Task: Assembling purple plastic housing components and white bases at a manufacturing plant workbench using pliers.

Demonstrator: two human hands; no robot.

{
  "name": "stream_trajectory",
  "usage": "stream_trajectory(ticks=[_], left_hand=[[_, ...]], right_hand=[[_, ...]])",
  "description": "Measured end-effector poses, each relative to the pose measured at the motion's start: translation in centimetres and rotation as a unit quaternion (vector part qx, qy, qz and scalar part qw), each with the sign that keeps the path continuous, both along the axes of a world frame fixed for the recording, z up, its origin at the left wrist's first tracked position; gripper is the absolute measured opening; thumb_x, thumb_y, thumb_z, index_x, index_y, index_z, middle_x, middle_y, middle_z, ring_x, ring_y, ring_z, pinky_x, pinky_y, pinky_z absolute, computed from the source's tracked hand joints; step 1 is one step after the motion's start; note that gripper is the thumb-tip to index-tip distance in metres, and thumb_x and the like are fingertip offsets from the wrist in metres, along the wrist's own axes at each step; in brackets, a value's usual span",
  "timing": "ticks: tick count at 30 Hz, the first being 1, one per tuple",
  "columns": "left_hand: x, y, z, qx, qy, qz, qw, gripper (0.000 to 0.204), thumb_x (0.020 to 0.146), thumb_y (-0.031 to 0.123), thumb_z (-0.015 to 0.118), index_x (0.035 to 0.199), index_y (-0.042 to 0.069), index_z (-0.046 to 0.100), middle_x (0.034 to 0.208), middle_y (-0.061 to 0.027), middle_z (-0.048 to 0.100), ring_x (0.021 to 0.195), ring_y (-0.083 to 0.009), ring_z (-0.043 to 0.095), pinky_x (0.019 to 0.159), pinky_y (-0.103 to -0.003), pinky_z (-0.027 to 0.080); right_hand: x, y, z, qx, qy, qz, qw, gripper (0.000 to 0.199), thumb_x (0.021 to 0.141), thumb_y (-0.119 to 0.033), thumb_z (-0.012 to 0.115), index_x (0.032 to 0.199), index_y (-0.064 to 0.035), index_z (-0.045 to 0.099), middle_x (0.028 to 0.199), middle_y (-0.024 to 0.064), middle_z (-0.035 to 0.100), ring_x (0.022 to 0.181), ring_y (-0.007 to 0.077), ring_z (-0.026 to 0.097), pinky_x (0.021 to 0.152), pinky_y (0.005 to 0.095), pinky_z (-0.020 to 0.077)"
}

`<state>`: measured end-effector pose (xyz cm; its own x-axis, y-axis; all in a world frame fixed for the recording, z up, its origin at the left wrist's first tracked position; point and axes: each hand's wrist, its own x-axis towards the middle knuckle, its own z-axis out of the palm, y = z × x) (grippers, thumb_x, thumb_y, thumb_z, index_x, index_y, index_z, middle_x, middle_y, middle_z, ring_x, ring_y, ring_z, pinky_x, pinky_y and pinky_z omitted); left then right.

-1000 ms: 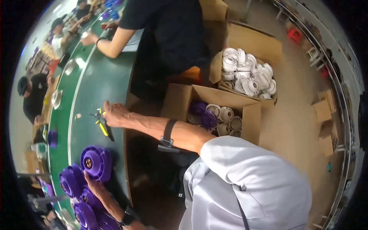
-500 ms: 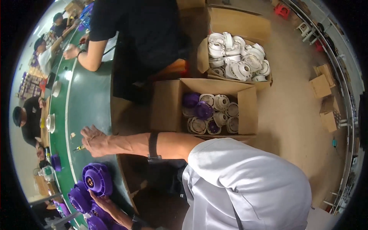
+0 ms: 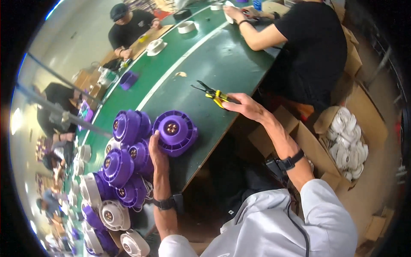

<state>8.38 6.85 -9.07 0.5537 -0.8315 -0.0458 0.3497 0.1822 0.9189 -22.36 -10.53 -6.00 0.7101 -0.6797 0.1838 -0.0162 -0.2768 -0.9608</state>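
Observation:
My left hand holds the left edge of a purple round plastic housing on the green work table. The housing has a ribbed rim and a raised centre with small brass-coloured parts; the fingers beneath it are partly hidden. To its upper right, my right hand grips yellow-handled pliers. Their dark jaws are apart, point left and hang above the table, not touching the housing. A pile of similar purple housings lies left of my left hand, with white housings among and below them.
A cardboard box of white parts stands at the right, by the floor. Near the far right end of the table sits a person in black. Across the green belt another person in a cap works beside a white part.
My view has swung left, so the table and purple pile fill more of it. My left hand stays at the purple housing. The pliers in my right hand now show fully, jaws spread.

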Motion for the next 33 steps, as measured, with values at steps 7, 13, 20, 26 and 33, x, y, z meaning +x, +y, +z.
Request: stream_trajectory(ticks=[7, 13, 20, 26, 33], left_hand=[[-0.5, 0.4, 0.7, -0.027, 0.047, -0.013, 0.998, 0.035, 0.086, 0.029, 0.062, 0.109, 0.002, 0.061, 0.101, -0.0068, 0.066, 0.092, -0.0176, 0.063, 0.087, -0.032, 0.048], [-1.4, 0.4, 1.6, -0.079, -0.029, 0.035, 0.996, 0.040, 0.088, 0.030, 0.065, 0.113, 0.001, 0.058, 0.101, -0.0076, 0.064, 0.088, -0.0157, 0.062, 0.081, -0.030, 0.049], [-1.7, 0.0, 2.1, -0.107, -0.090, 0.080, 0.987, 0.045, 0.086, 0.027, 0.069, 0.118, 0.000, 0.052, 0.104, -0.0075, 0.059, 0.093, -0.0164, 0.057, 0.085, -0.031, 0.045], [-2.5, 0.7, 1.9, -0.071, -0.097, 0.113, 0.986, 0.047, 0.087, 0.030, 0.068, 0.119, 0.000, 0.051, 0.108, -0.0074, 0.058, 0.097, -0.0158, 0.055, 0.087, -0.031, 0.043], [-1.9, 1.0, 2.0, -0.078, -0.056, 0.085, 0.992, 0.042, 0.087, 0.028, 0.068, 0.117, 0.000, 0.054, 0.105, -0.0072, 0.061, 0.094, -0.0162, 0.059, 0.084, -0.031, 0.047]], right_hand=[[2.3, 1.4, -0.3, 0.039, -0.005, 0.035, 0.999, 0.039, 0.089, -0.025, 0.064, 0.115, 0.0015, 0.055, 0.099, 0.0018, 0.054, 0.093, 0.0115, 0.049, 0.087, 0.0274, 0.0395], [5.5, 2.1, -0.4, -0.065, 0.078, -0.074, 0.992, 0.056, 0.081, -0.022, 0.069, 0.124, 0.0047, 0.044, 0.119, 0.0145, 0.055, 0.115, 0.0229, 0.052, 0.099, 0.0342, 0.0402], [5.1, 0.9, -2.0, 0.074, -0.156, -0.132, 0.976, 0.049, 0.078, -0.009, 0.061, 0.123, 0.0033, 0.050, 0.104, 0.0056, 0.054, 0.097, 0.0147, 0.052, 0.089, 0.0276, 0.0426], [6.1, -1.1, -0.2, -0.192, -0.094, -0.179, 0.960, 0.031, 0.087, -0.018, 0.060, 0.113, -0.0055, 0.050, 0.089, 0.0058, 0.054, 0.079, 0.0165, 0.055, 0.070, 0.0325, 0.0485], [9.0, -1.5, 2.4, -0.124, 0.165, -0.134, 0.969, 0.050, 0.087, -0.049, 0.058, 0.100, -0.0003, 0.063, 0.078, 0.0166, 0.066, 0.076, 0.0293, 0.065, 0.071, 0.0401, 0.0504]])
